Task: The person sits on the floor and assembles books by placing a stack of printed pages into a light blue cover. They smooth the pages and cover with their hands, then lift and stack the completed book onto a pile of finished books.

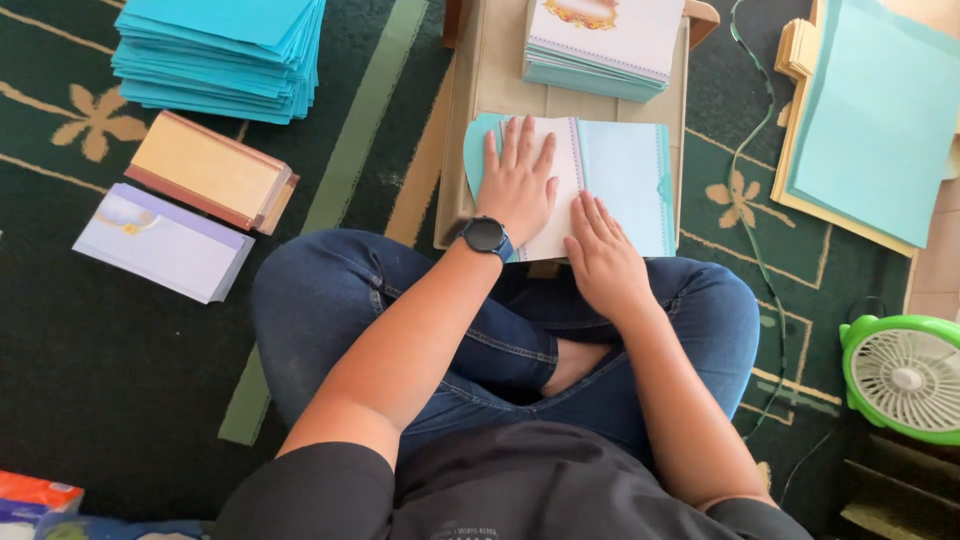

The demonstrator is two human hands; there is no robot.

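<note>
I sit cross-legged at a low wooden table [460, 180]. On it lies a light blue card [625, 175] with a white inner sheet [562, 165]. My left hand [518, 180], with a dark watch on the wrist, presses flat on the card's left part, fingers spread. The palm of my right hand [603, 255] lies flat on the card's near edge, fingers pointing up along the fold. Neither hand grips anything. A stack of finished cards [600, 45] sits at the table's far end.
On the green patterned carpet [120, 360] lie a pile of blue sheets [225, 55], a tan stack [210, 170] and a pale lilac stack [160, 242] at left. Large blue and cream sheets [875, 110] lie at right, above a green fan [905, 375].
</note>
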